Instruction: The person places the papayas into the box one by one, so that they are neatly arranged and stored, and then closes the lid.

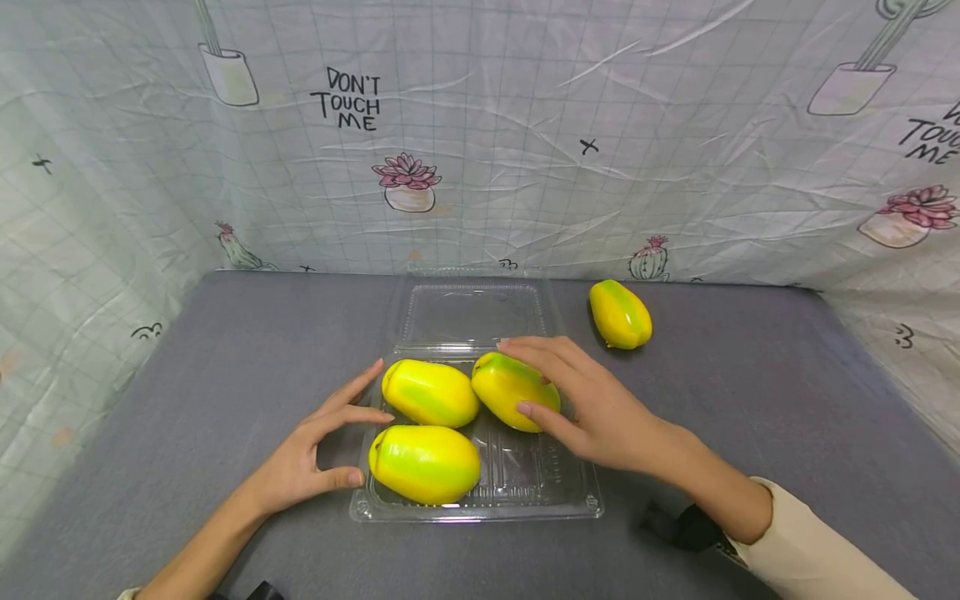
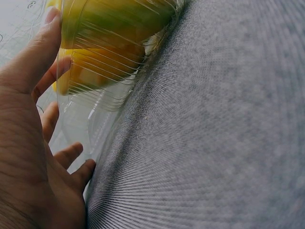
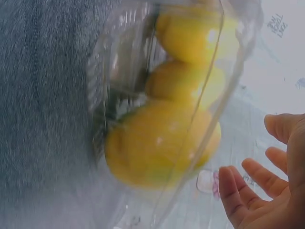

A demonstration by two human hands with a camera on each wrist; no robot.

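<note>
Three yellow-green papayas lie in a clear plastic clamshell box, its lid folded open toward the back. On the left side of the base are the rear-left papaya and the front-left papaya. My left hand spreads its fingers and thumb along the box's left rim; in the left wrist view the fingertips lie right at the clear wall. Over the right papaya hovers my right hand, fingers loosely spread. In the right wrist view that hand shows apart from the fruit, gripping nothing.
A fourth fruit, another papaya, lies on the grey tabletop behind and right of the box. A printed curtain hangs along the back and sides. Dark gear sits under the right wrist.
</note>
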